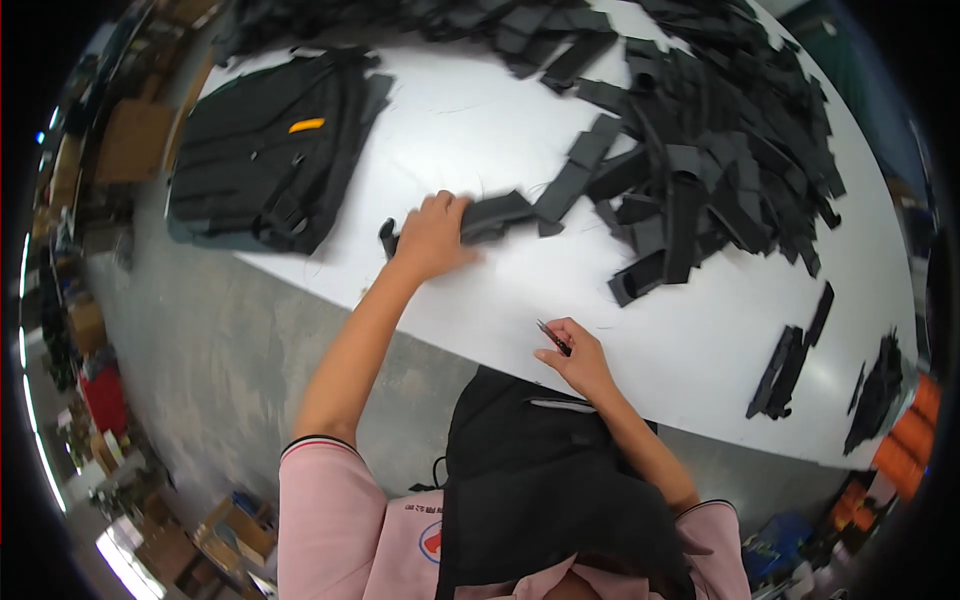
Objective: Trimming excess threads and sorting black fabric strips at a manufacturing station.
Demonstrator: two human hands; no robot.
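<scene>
Over the left middle of the white table, my left hand point(435, 236) is closed over a black fabric strap point(497, 215). The strap shows on both sides of the hand and is somewhat blurred; the palm hides its middle. Near the table's front edge, my right hand point(582, 358) holds small dark-handled thread snips point(555, 338), their pointed metal tips angled up and left. Just beyond the held strap's right end lies another black strap piece point(580, 172), leading toward a large heap of similar straps point(700, 170).
A black backpack point(275, 150) with a yellow tab lies at the table's left. More black pieces point(500, 30) are piled along the far edge. A few narrow strips point(780, 370) and a dark bundle point(880, 390) lie on the right. Orange rolls point(910, 430) stand beyond the table's right edge.
</scene>
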